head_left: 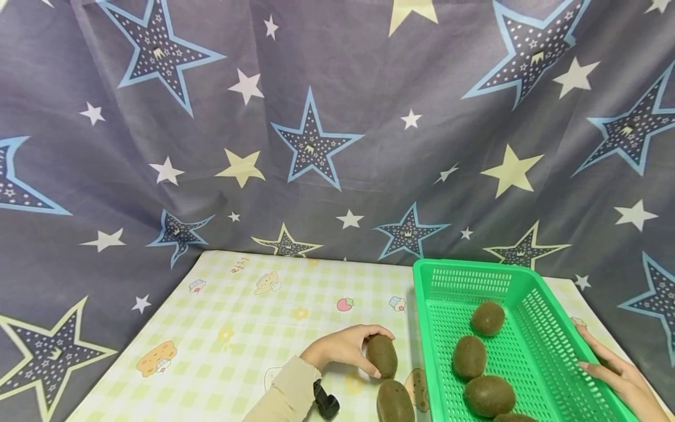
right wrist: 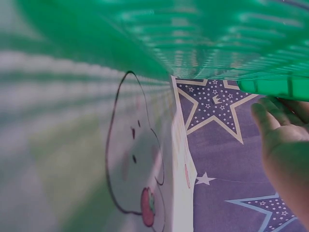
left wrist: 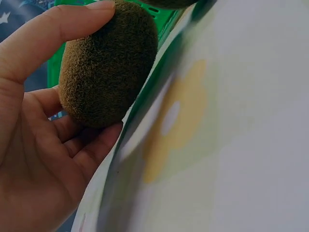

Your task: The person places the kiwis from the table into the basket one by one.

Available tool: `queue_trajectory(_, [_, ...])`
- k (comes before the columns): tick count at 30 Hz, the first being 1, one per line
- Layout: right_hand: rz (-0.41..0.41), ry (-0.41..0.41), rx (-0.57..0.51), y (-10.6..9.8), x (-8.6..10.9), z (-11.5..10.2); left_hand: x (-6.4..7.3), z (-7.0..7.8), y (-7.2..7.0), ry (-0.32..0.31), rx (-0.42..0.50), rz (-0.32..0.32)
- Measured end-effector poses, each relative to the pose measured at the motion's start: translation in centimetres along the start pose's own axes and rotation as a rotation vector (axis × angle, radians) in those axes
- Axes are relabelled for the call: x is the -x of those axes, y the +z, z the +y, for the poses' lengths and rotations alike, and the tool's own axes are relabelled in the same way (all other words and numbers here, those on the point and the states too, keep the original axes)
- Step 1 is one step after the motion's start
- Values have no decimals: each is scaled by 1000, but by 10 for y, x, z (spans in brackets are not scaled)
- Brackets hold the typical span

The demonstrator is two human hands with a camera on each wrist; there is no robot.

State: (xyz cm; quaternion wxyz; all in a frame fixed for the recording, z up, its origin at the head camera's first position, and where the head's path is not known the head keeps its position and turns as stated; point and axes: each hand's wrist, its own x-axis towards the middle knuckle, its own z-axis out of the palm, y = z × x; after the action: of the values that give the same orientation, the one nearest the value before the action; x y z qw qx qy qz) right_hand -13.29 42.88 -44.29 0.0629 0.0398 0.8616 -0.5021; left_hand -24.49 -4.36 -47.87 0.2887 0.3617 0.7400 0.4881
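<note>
My left hand [head_left: 345, 347] grips a brown fuzzy kiwi [head_left: 382, 356] on the table, left of the green plastic basket [head_left: 423, 328]. In the left wrist view, the thumb lies over the kiwi [left wrist: 108, 67] and the fingers curl beneath it. Just nearer stands a second kiwi [head_left: 395, 401] on the cloth, partly cut off by the frame. Several kiwis [head_left: 489, 395] lie inside the basket. At the basket's right side my right hand [head_left: 619, 375] holds the rim, thumb on the edge and fingers outside; the right wrist view shows the fingers [right wrist: 264, 116] at the rim.
A light green checked cloth [head_left: 253, 340] with cartoon prints covers the table. Behind and beside it hangs a dark curtain [head_left: 327, 199] patterned with stars. A black strap [head_left: 326, 401] sits at my left wrist.
</note>
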Motion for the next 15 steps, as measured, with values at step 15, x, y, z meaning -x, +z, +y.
queue_trajectory(15, [-15,47,9,-1,-1,0,5,11,-13,20,-135,83])
